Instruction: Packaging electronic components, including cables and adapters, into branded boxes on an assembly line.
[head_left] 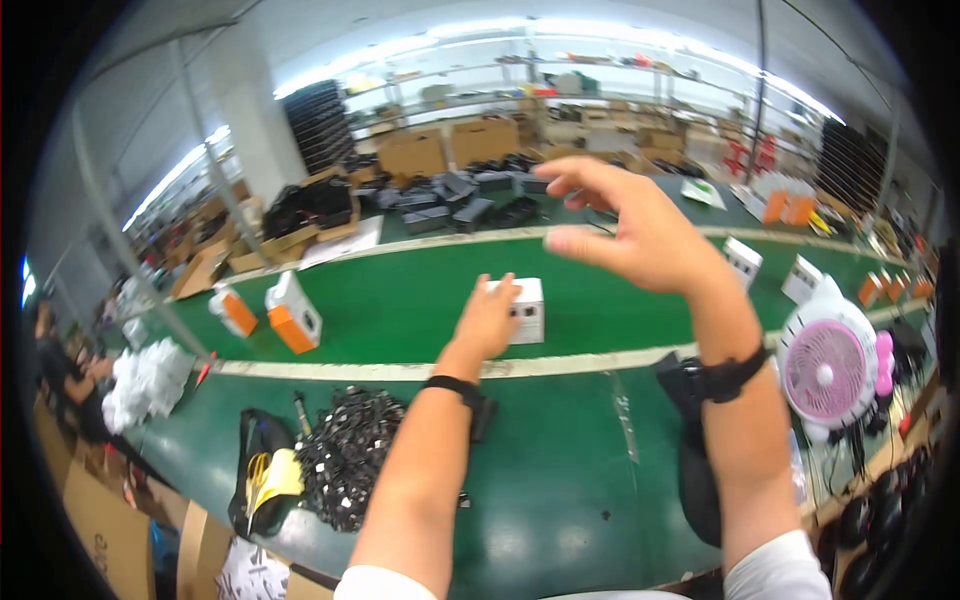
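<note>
On the green conveyor belt [400, 300] stands a small white box [532, 318] with dark markings on its front. My left hand [488, 322] reaches to its left side, fingers stretched and apart, overlapping the box's left edge; a firm grip does not show. Farther up and to the right, my right hand [635, 225] is raised over the belt, thumb and fingers spread with nothing between them. A black band circles each wrist. White-and-orange boxes [295, 315] stand on the belt to the left, and white boxes [742, 262] to the right.
Nearer than the belt, a heap of small black parts [350, 455] lies on the green table [560, 500], beside yellow-handled scissors [258, 470]. A pink-and-white fan [826, 370] stands at right. Beyond the belt are dark grey boxes [425, 217]. A person [65, 370] is at far left.
</note>
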